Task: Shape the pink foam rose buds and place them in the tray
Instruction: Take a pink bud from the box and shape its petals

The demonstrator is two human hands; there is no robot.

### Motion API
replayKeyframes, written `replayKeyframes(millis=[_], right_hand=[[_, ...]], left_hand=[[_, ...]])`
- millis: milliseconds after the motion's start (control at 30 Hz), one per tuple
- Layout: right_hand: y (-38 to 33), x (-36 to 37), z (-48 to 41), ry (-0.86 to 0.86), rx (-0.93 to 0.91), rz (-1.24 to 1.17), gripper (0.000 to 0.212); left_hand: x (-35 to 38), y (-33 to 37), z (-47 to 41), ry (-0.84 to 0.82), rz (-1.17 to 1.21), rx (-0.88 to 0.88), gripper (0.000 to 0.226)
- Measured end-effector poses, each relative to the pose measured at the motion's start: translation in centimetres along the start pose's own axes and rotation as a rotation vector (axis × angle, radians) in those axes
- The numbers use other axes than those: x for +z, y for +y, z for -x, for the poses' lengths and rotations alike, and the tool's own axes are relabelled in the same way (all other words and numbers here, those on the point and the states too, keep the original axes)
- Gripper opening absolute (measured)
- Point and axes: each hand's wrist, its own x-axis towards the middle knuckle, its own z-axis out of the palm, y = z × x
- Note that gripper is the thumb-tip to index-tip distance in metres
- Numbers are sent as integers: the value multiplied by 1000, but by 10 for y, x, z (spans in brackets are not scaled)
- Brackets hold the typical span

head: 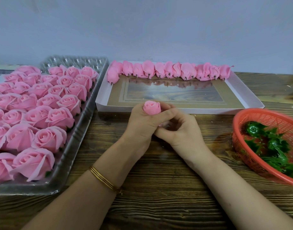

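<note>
A pink foam rose bud [152, 107] pokes up out of my left hand [143, 123], which is wrapped around its lower half. My right hand [178, 130] presses against the left from the right, fingers curled under the bud's base, which is hidden. Behind my hands lies a white shallow tray [180, 109] with a brown glossy bottom. Along its far edge lies a row of several shaped buds [169, 71] with their short stems pointing toward me.
A clear plastic tray [79, 130] on the left holds several open pink roses [43, 113]. A red mesh basket [258, 118] with green plastic calyxes [271, 143] stands at the right. The wooden table [159, 188] runs to a pale wall behind.
</note>
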Motion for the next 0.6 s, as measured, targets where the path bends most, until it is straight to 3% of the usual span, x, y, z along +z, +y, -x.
replayKeyframes(millis=[133, 233, 300, 400, 500, 600], right_hand=[[-2, -3, 0, -79, 74, -155, 43], [-1, -5, -1, -128, 150, -290, 36], [0, -5, -1, -127, 185, -321, 32], [0, -3, 0, -75, 162, -196, 29], [1, 1, 0, -8, 100, -63, 28], [5, 3, 0, 59, 51, 11, 23]], left_hand=[[-6, 3, -1, -108, -32, -14, 6], [-10, 5, -2, -146, -65, -43, 44], [-10, 6, -1, -120, -82, -53, 50], [-5, 4, -1, -12, -59, -46, 42], [-3, 2, -2, 41, -17, -53, 51], [-5, 0, -2, -2, -44, -34, 29]])
